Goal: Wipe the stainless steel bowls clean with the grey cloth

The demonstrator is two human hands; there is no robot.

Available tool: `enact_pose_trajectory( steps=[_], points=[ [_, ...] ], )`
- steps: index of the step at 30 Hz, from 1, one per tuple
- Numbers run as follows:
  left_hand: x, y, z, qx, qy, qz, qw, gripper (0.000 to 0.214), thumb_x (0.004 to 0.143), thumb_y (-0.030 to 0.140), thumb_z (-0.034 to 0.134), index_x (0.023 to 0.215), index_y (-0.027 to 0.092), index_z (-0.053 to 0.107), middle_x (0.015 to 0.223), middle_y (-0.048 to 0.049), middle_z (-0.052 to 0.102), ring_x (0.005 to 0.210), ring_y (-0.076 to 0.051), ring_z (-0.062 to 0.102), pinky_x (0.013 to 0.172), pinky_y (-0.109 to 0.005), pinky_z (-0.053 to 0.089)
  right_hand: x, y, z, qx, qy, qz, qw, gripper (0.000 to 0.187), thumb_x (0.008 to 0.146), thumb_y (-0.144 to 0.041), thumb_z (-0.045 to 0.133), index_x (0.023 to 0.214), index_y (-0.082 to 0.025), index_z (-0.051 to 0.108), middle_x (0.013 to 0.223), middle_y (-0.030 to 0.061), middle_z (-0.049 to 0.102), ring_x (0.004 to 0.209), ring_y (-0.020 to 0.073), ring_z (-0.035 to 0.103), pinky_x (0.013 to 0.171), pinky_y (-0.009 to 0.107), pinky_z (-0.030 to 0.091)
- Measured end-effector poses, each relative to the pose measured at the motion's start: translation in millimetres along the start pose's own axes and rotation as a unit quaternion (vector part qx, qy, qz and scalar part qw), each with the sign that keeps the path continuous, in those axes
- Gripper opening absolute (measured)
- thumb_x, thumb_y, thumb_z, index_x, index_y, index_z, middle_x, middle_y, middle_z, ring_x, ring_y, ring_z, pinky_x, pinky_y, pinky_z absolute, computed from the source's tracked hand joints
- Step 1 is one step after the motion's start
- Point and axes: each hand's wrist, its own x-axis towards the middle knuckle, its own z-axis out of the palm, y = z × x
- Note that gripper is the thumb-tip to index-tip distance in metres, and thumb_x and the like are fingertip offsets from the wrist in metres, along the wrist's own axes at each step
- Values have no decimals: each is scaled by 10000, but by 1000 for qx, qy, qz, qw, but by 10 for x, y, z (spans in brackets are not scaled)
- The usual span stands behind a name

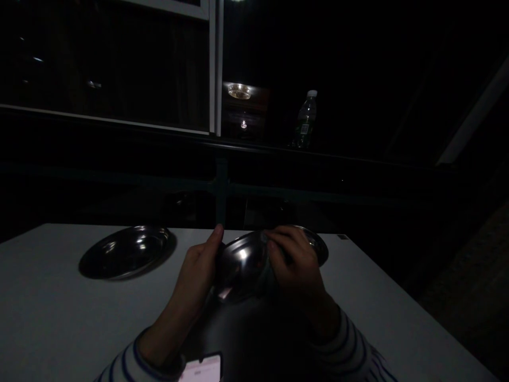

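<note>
A shiny metal bowl (242, 265) is tilted up above the white table, its smooth side catching the light. My left hand (199, 270) grips its left edge, thumb pointing up and the other fingers hidden behind it. At the upper right rim, my right hand (296, 260) is closed in a pinch. A small pale, blurred bit shows at those fingertips, too dim to name. Left of my hands, a wide metal dish (123, 253) lies on the table. Partly covered by my right hand is another metal dish (318, 246).
The white table (51, 302) stretches under my hands. A lit phone (202, 370) lies near its front edge. Beyond, a clear plastic bottle with a white cap (305, 119) stands on a dark ledge by the window frame (214, 69). The surroundings are very dark.
</note>
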Motion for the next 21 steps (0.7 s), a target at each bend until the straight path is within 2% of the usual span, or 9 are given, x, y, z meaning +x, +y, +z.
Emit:
enact_pose_trajectory(
  steps=[2, 4, 6, 11, 13, 15, 17, 21],
  points=[
    [10, -17, 2, -12, -13, -9, 1000, 521, 668, 627, 467, 415, 172, 470, 388, 23, 444, 394, -101, 397, 418, -226, 295, -31, -47, 33, -13, -24, -35, 999, 188, 817, -161, 481, 955, -154, 609, 949, 59, 603, 904, 173, 497, 788, 338, 420],
    [25, -37, -2, -26, -19, -8, 999, 519, 661, 628, 473, 412, 174, 453, 388, 32, 424, 389, -94, 374, 417, -226, 294, -61, -108, 64, -25, -80, -100, 991, 208, 812, -199, 496, 995, -188, 595, 1009, 31, 607, 933, 186, 488, 791, 358, 400],
    [37, -47, -7, -34, -23, -8, 999, 517, 657, 631, 473, 417, 175, 443, 393, 35, 416, 392, -92, 373, 423, -226, 298, -69, -124, 71, -25, -111, -128, 985, 213, 809, -228, 507, 1002, -204, 591, 1032, 16, 606, 934, 189, 489, 783, 362, 393],
    [40, -30, -2, -29, -10, -22, 999, 533, 649, 652, 458, 417, 172, 447, 391, 34, 405, 379, -92, 369, 406, -226, 271, -35, -53, 30, -15, -41, -29, 999, 184, 821, -159, 468, 931, -149, 615, 920, 60, 601, 881, 168, 493, 781, 322, 409],
    [46, -36, -5, -35, -22, -16, 999, 536, 648, 655, 455, 418, 171, 454, 400, 32, 412, 386, -91, 374, 411, -224, 278, -58, -95, 49, -29, -59, -57, 996, 183, 820, -182, 474, 938, -163, 613, 930, 48, 608, 879, 178, 488, 765, 336, 397],
    [53, -51, -10, -36, -41, -13, 998, 535, 650, 656, 452, 433, 168, 479, 414, 26, 433, 406, -96, 395, 426, -224, 297, -89, -150, 82, -38, -107, -115, 987, 187, 817, -228, 486, 959, -195, 603, 974, 22, 613, 897, 191, 483, 750, 351, 379],
    [49, -60, -9, -40, -49, -14, 998, 529, 658, 649, 452, 456, 163, 509, 425, 20, 454, 422, -101, 412, 438, -223, 312, -98, -151, 99, -37, -124, -126, 984, 186, 820, -251, 485, 964, -217, 598, 1004, 8, 606, 914, 194, 481, 758, 356, 371],
    [-8, -33, 39, -97, -57, -47, 993, 501, 680, 613, 464, 500, 152, 538, 450, 15, 478, 436, -96, 427, 444, -210, 325, -54, -12, 70, -26, -54, -24, 998, 196, 836, -196, 451, 956, -171, 604, 960, 54, 591, 905, 180, 482, 795, 332, 391]
  ],
)
